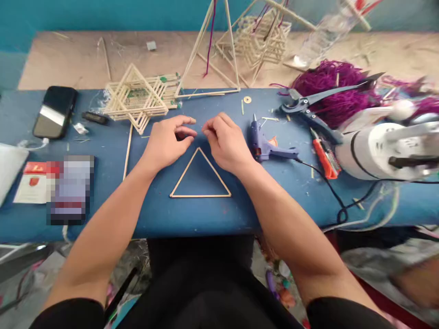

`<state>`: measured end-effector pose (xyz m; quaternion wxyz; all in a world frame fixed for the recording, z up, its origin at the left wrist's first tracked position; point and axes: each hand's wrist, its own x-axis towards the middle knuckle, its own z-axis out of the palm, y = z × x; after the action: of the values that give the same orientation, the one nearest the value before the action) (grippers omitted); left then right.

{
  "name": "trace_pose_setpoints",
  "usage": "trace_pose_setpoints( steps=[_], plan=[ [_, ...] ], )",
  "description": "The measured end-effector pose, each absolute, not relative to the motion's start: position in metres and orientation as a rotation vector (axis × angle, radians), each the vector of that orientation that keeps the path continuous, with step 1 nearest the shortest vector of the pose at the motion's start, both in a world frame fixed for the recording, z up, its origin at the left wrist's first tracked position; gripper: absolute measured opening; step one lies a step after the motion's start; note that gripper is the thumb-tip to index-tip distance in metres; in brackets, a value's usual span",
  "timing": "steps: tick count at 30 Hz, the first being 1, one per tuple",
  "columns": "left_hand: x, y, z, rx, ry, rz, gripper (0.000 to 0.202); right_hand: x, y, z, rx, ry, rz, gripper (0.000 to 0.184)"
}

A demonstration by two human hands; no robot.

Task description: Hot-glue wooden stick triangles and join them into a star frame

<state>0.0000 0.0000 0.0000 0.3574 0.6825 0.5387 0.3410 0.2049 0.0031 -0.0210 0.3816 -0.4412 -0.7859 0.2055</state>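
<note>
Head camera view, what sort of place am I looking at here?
Probably a small craft workspace: on the blue work surface are a stick triangle and a purple glue gun, with a heap of purple yarn farther to the right.

The table (157, 221) is lit brightly and fairly evenly; the direction of the light cannot be told with certainty. Only soft, faint shading is cast beneath the hands (171, 141) (224, 141). A pale band of glare is reflected across the black phone (55, 112), while the other phone (70, 189) is masked by coarse pixel blocks. The triangle (200, 196) is rendered fairly crisply. Toward the edges, shapes are stretched, and the bottle (329, 34) and the floor clutter (370, 260) are smeared by blur.
</note>
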Motion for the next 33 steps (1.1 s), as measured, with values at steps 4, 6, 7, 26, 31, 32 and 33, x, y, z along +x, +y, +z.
trace_pose_setpoints(
  steps=[4, 6, 7, 26, 31, 32, 33],
  plan=[
    [0.002, -0.002, 0.003, 1.782, 1.304, 0.961, 0.053, 0.210, 0.004, -0.014, -1.133, -1.910, 0.519, 0.011],
    [0.004, -0.002, 0.004, 1.781, 1.229, 1.021, 0.066, 0.209, 0.002, -0.011, -1.101, -1.879, 0.538, 0.010],
    [0.006, -0.002, 0.004, 1.773, 1.201, 1.042, 0.071, 0.208, 0.001, -0.010, -1.083, -1.869, 0.550, 0.010],
    [0.005, 0.001, 0.007, 1.598, 1.312, 1.174, 0.067, 0.211, -0.007, -0.002, -1.125, -1.761, 0.566, 0.020],
    [0.003, 0.005, 0.003, 1.543, 1.344, 1.242, 0.058, 0.223, -0.011, 0.012, -1.243, -1.746, 0.443, 0.033],
    [0.002, 0.006, 0.002, 1.538, 1.352, 1.263, 0.057, 0.229, -0.011, 0.019, -1.282, -1.745, 0.391, 0.031],
    [0.000, 0.007, 0.000, 1.534, 1.363, 1.289, 0.056, 0.236, -0.012, 0.026, -1.328, -1.748, 0.339, 0.025]
  ],
)
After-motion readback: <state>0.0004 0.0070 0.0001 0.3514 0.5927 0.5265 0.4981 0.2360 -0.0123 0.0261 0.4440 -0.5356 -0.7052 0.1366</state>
